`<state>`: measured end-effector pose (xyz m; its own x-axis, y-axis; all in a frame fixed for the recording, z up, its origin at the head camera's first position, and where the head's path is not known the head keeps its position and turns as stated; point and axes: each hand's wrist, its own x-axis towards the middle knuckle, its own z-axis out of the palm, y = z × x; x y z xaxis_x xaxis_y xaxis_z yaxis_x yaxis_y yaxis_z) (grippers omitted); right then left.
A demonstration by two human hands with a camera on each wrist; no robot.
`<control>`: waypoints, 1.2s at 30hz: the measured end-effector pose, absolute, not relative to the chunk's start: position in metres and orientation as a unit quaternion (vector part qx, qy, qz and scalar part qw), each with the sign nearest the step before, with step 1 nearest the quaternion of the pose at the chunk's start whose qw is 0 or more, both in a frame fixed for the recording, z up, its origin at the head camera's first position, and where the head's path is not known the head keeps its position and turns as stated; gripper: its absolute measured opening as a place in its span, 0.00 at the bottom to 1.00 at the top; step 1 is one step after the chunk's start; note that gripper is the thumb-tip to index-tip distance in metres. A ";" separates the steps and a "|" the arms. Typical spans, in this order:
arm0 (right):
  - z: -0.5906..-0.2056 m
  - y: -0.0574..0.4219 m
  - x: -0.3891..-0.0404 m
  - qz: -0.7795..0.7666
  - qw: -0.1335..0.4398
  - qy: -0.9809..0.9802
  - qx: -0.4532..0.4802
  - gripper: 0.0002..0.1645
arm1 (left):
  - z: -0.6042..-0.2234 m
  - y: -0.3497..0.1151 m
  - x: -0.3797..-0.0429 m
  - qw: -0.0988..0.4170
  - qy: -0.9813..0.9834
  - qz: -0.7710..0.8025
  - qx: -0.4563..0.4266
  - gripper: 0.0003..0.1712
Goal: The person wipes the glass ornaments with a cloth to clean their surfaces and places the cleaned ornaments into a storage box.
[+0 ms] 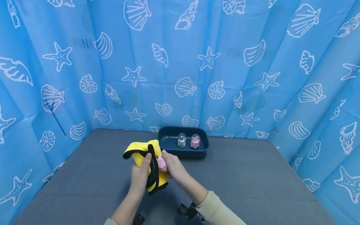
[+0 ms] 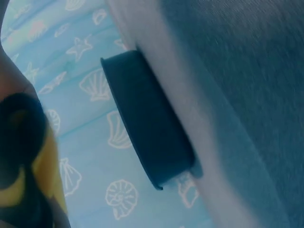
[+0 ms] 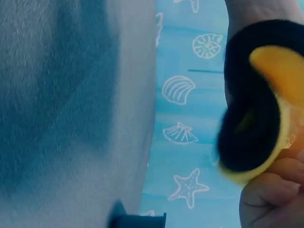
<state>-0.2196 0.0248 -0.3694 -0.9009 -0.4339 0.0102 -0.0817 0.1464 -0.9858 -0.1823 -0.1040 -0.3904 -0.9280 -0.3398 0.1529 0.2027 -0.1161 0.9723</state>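
In the head view, my left hand [image 1: 139,176] grips a yellow cloth with black edging [image 1: 137,147], its thumb pressed on the near side. My right hand [image 1: 175,167] holds a small pink faceted piece [image 1: 161,163] against the cloth. It resembles the base of the pink snow globe in the tray; its other end is hidden in the folds. Both hands are raised over the table, in front of the tray. The right wrist view has the curled fingers of the right hand [image 3: 270,197] beside the bunched cloth [image 3: 280,71]. Only part of the cloth [image 2: 47,166] shows in the left wrist view.
A dark blue tray [image 1: 184,154] stands at the table's back edge. Inside it are a snow globe with a pale base [image 1: 181,140] and one with a pink base [image 1: 195,142]. The grey table [image 1: 239,181] is backed by a blue seashell curtain [image 1: 197,72].
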 end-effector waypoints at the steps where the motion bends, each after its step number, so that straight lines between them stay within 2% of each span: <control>1: -0.369 0.025 -0.219 -0.636 0.153 0.739 -0.160 0.31 | -0.390 -0.104 -0.182 0.181 -0.654 -0.733 0.044 0.25; 7: -0.367 0.024 -0.217 -0.658 0.188 0.720 -0.114 0.34 | -0.390 -0.103 -0.181 0.177 -0.686 -0.706 0.012 0.29; 13: -0.369 0.019 -0.213 -0.658 0.182 0.722 -0.110 0.33 | -0.393 -0.102 -0.183 0.196 -0.652 -0.732 0.017 0.26; 20: -0.373 0.014 -0.210 -0.643 0.126 0.743 -0.139 0.34 | -0.391 -0.102 -0.182 0.175 -0.621 -0.761 0.067 0.30; 30: -0.383 0.012 -0.211 -0.571 0.029 0.790 -0.220 0.19 | -0.391 -0.107 -0.184 0.116 -0.534 -0.825 0.145 0.40; 36: -0.383 0.018 -0.214 -0.491 -0.005 0.822 -0.287 0.18 | -0.390 -0.112 -0.183 0.094 -0.523 -0.830 0.168 0.42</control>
<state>-0.2137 0.0180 -0.3833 -0.8352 -0.4673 0.2900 -0.4770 0.3531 -0.8049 -0.1829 -0.1122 -0.3900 -0.9257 -0.3321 -0.1810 -0.0199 -0.4351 0.9001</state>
